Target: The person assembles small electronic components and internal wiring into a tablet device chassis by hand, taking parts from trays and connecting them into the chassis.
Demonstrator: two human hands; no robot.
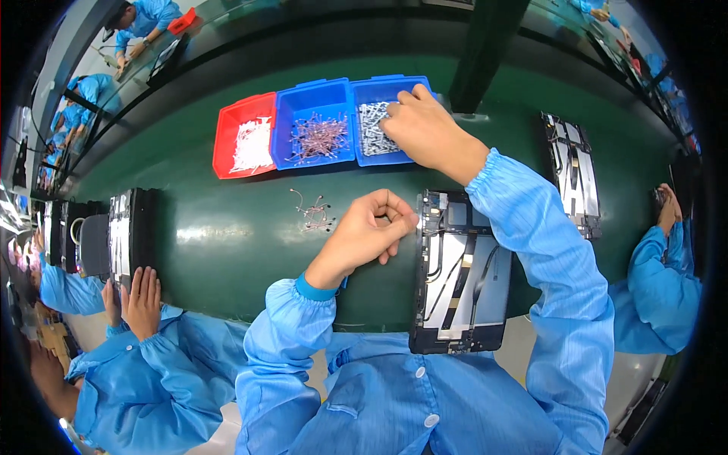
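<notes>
Three bins sit in a row at the far side of the green belt [227, 243]: a red bin [244, 136] of white parts, a middle blue bin [314, 125] of thin pinkish wires, and a right blue bin [375, 125] of small silver parts. Left of all this, a co-worker's hand [142, 299] rests by a dark tray [129, 231]. In front of the middle bin, a few loose wires [312, 212] lie on the belt, just beside the left hand [371, 231]. That hand is curled into a loose fist at the left edge of the open tablet [459, 273]; whether it pinches anything I cannot tell. The right hand [425, 129] reaches into the right blue bin, fingers bent down among the silver parts, and what it has picked, if anything, is hidden. The tablet lies face down near the belt's near edge, its back off, flat cables showing. Judging by that, assembly looks partway through: cables are laid, small parts likely remain. Another open tablet [572, 174] waits to the right.
</notes>
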